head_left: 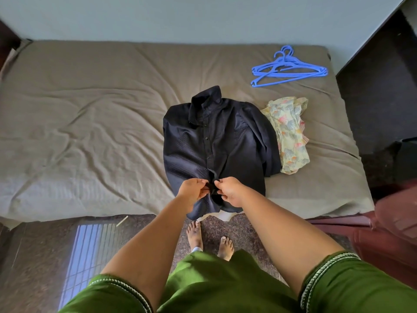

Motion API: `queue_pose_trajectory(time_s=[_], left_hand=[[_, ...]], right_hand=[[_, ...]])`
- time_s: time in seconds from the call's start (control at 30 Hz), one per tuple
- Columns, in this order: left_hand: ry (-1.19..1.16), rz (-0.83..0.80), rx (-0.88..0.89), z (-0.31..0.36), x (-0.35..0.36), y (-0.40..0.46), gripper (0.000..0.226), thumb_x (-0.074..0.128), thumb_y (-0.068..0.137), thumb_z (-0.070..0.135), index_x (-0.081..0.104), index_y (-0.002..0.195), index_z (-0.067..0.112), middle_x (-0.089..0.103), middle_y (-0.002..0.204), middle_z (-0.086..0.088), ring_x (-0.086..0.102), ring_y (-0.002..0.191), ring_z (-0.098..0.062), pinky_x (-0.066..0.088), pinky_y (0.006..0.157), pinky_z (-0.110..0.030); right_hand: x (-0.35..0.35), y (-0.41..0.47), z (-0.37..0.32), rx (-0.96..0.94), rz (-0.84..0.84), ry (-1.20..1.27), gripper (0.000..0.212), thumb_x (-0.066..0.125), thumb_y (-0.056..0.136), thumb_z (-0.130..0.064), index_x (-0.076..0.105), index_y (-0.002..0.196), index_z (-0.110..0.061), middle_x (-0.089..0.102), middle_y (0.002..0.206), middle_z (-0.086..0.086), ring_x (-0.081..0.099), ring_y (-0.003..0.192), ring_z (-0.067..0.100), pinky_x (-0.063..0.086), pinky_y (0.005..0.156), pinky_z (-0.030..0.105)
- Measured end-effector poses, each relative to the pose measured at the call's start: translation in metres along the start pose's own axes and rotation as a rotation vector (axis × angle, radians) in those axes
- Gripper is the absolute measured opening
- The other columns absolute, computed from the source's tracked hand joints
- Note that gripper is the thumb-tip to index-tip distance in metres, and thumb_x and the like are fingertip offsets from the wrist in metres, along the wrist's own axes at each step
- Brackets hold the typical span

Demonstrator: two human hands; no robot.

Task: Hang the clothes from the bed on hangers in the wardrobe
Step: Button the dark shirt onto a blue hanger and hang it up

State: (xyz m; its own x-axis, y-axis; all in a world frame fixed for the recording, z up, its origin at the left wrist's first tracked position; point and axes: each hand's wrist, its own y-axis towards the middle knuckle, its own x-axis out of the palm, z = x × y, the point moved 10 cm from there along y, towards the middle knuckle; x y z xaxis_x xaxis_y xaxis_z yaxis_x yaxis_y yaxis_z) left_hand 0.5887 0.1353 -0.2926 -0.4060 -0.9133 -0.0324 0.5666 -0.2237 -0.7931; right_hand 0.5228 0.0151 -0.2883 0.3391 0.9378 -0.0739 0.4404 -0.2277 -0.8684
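At the bed's (90, 114) near edge, left hand (194, 192) and right hand (230, 190) both pinch the shirt's (216, 141) placket

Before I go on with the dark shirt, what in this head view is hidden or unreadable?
- Wardrobe: not in the head view; only a dark panel at the right edge.
- Whether the dark shirt button is being opened or closed: the left hand and right hand cover it.
- Floral garment: partly under the shirt, type unclear.
- Blue hangers: overlapping, count uncertain.
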Motion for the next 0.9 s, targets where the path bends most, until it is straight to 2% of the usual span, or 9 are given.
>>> queue_pose_trajectory(time_s=[0.07, 0.1, 0.13, 0.2, 0.3, 0.4, 0.5, 0.67, 0.9], left_hand=[[0.029, 0.021, 0.023, 0.003, -0.005, 0.000, 0.017, 0.055, 0.095, 0.000, 0.060, 0.081, 0.006, 0.061, 0.080, -0.009, 0.061, 0.072, -0.014, 0.055, 0.059, -0.014], [0.057, 0.027, 0.039, 0.005, -0.007, 0.000, 0.015, 0.059, 0.093, -0.001, 0.060, 0.080, 0.005, 0.062, 0.080, -0.010, 0.063, 0.073, -0.015, 0.055, 0.059, -0.015], [0.090, 0.033, 0.052, 0.007, -0.009, 0.000, 0.014, 0.062, 0.090, -0.003, 0.060, 0.079, 0.004, 0.063, 0.079, -0.010, 0.064, 0.073, -0.016, 0.056, 0.060, -0.016], [0.141, 0.026, 0.076, 0.010, -0.009, 0.002, 0.013, 0.066, 0.087, -0.004, 0.061, 0.078, 0.004, 0.065, 0.077, -0.010, 0.066, 0.072, -0.017, 0.058, 0.066, -0.020], [0.250, 0.058, 0.116, 0.018, -0.005, 0.002, 0.015, 0.069, 0.087, 0.004, 0.063, 0.075, 0.010, 0.068, 0.073, -0.008, 0.069, 0.072, -0.020, 0.059, 0.078, -0.033], [0.363, 0.175, 0.133, 0.026, -0.006, 0.002, 0.018, 0.068, 0.089, 0.020, 0.062, 0.072, 0.020, 0.065, 0.068, 0.000, 0.062, 0.067, -0.020, 0.054, 0.072, -0.031], [0.233, 0.165, 0.061, 0.023, -0.001, 0.003, 0.020, 0.067, 0.090, 0.019, 0.064, 0.070, 0.018, 0.059, 0.063, -0.001, 0.051, 0.063, -0.018, 0.050, 0.071, -0.033], [0.158, 0.141, 0.033, 0.021, 0.004, 0.008, 0.018, 0.067, 0.090, 0.016, 0.065, 0.073, 0.014, 0.061, 0.067, -0.004, 0.053, 0.064, -0.016, 0.054, 0.072, -0.031], [-0.043, 0.119, -0.063, 0.009, 0.014, 0.010, 0.011, 0.059, 0.095, 0.012, 0.066, 0.087, 0.011, 0.064, 0.078, -0.003, 0.057, 0.068, -0.008, 0.049, 0.055, -0.017]], right_hand=[[-0.005, 0.001, -0.006, -0.049, 0.023, -0.077, 0.019, 0.048, 0.101, -0.022, 0.060, 0.090, -0.011, 0.052, 0.084, 0.003, 0.049, 0.080, 0.017, 0.049, 0.084, 0.040], [-0.010, 0.003, -0.011, -0.095, 0.055, -0.165, 0.022, 0.050, 0.100, -0.025, 0.062, 0.088, -0.010, 0.052, 0.080, 0.004, 0.049, 0.080, 0.020, 0.048, 0.088, 0.045], [-0.013, 0.002, -0.018, -0.142, 0.081, -0.265, 0.026, 0.053, 0.098, -0.027, 0.060, 0.078, -0.012, 0.050, 0.074, 0.004, 0.048, 0.075, 0.020, 0.047, 0.081, 0.045], [-0.017, -0.003, -0.028, -0.198, 0.096, -0.422, 0.031, 0.058, 0.096, -0.028, 0.054, 0.069, -0.014, 0.049, 0.069, 0.001, 0.046, 0.068, 0.017, 0.039, 0.067, 0.033], [-0.017, -0.005, -0.036, -0.222, 0.074, -0.528, 0.032, 0.067, 0.089, -0.032, 0.055, 0.065, -0.015, 0.052, 0.067, -0.002, 0.050, 0.070, 0.016, 0.035, 0.066, 0.028], [-0.015, -0.001, -0.038, -0.218, 0.076, -0.468, 0.038, 0.069, 0.087, -0.031, 0.050, 0.058, -0.017, 0.049, 0.061, -0.002, 0.048, 0.063, 0.016, 0.035, 0.061, 0.029], [-0.014, 0.002, -0.040, -0.235, 0.087, -0.437, 0.038, 0.065, 0.091, -0.026, 0.049, 0.058, -0.017, 0.045, 0.060, -0.001, 0.046, 0.064, 0.016, 0.033, 0.062, 0.030], [-0.022, 0.006, -0.040, -0.204, 0.167, -0.350, 0.040, 0.059, 0.095, -0.027, 0.052, 0.057, -0.017, 0.048, 0.059, 0.000, 0.044, 0.058, 0.015, 0.034, 0.065, 0.031], [-0.018, 0.005, -0.053, -0.274, 0.172, -0.609, 0.036, 0.055, 0.096, -0.029, 0.047, 0.064, -0.014, 0.051, 0.069, 0.003, 0.052, 0.076, 0.026, 0.037, 0.068, 0.031]])
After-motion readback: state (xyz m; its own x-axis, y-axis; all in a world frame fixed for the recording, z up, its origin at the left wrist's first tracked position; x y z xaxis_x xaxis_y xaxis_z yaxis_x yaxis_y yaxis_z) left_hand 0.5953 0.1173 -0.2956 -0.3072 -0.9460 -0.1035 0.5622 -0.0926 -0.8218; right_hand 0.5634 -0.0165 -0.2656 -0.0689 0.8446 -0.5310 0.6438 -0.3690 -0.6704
